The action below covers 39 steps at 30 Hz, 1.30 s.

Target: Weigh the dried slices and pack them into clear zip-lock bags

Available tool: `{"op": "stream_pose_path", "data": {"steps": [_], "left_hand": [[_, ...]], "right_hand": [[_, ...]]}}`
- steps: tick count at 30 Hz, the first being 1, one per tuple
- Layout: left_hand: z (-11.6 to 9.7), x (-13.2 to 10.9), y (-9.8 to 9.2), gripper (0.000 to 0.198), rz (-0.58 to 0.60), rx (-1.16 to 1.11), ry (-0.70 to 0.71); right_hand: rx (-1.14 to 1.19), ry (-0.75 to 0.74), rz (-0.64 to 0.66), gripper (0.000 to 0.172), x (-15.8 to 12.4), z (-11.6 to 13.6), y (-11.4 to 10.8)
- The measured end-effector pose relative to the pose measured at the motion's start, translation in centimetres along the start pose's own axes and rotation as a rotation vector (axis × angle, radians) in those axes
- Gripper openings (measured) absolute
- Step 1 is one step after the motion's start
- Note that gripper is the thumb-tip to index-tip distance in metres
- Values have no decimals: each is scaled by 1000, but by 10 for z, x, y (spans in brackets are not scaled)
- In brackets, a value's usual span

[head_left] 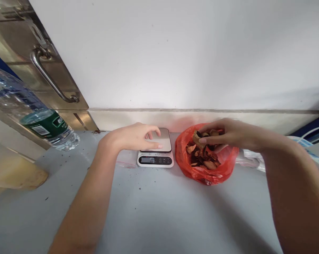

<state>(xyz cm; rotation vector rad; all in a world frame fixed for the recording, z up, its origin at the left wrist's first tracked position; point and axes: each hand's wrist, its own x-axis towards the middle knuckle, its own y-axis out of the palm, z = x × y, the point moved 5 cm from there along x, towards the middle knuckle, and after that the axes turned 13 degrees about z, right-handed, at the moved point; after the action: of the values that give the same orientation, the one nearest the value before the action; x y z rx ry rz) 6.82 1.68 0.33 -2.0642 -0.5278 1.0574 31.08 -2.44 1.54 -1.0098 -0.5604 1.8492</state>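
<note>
Worktop (148, 218): grey, its back edge along a pale wall (188, 53). Material: dried slices (209, 164), heaped in a red plastic bag (185, 165) near the back edge, right of the middle. Appearance: irregular, curled pieces; cut faces orange-brown to reddish, some pieces very dark, a few paler and tan. Surfaces look dry and wrinkled. The bag is thin and glossy, its mouth spread wide.

Right hand (226, 132): reaches into the bag mouth from the right. Thumb and fingers grasp a brown slice (197, 139), tan with a dark edge, raised at the upper left of the heap. Whether further pieces sit under the fingers cannot be told.

Left hand (136, 137): at the scale (159, 154), fingers loosely curled, thumb extended, nothing between them. Contact with the metal plate (164, 141) cannot be determined. The scale is white, beside the bag on its left, also near the back edge; its display (148, 160) appears to read 0.0.

Also noted: flat clear bag (126, 164) just left of the scale; bottle (50, 123) with green label towards the back left corner; yellowish container (16, 169) at the left side; dark crumbs (140, 188) scattered in front of the scale.
</note>
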Motion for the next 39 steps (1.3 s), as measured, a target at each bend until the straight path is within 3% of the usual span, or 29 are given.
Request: {"op": "stream_pose_path", "data": {"steps": [3, 6, 11, 15, 18, 24, 30, 34, 37, 39], "left_hand": [[14, -5, -3, 71, 11, -41, -58], [26, -11, -5, 74, 14, -35, -97], [44, -15, -4, 69, 19, -27, -152], [55, -13, 0, 68, 55, -13, -204], [58, -11, 1, 68, 67, -27, -211], [59, -3, 3, 66, 80, -36, -191], [58, -1, 3, 66, 104, -36, -195], [66, -4, 2, 53, 123, -21, -233], [76, -6, 7, 45, 188, -21, -286], [83, -6, 13, 50, 241, -25, -332]], "right_hand": [[111, -87, 127, 25, 9, 26, 4], [45, -168, 131, 19, 25, 58, 6], [126, -91, 148, 18, 61, 87, 30], [98, -8, 115, 31, 83, 86, 52], [52, 28, 81, 20, 91, 81, 58], [-105, 63, 6, 6, 89, 74, 50], [-110, 51, -39, 25, 86, 65, 43], [-107, 61, -103, 36, 81, 60, 35], [-74, 62, -99, 36, 79, 56, 31], [-65, 59, -80, 34, 79, 54, 31]]}}
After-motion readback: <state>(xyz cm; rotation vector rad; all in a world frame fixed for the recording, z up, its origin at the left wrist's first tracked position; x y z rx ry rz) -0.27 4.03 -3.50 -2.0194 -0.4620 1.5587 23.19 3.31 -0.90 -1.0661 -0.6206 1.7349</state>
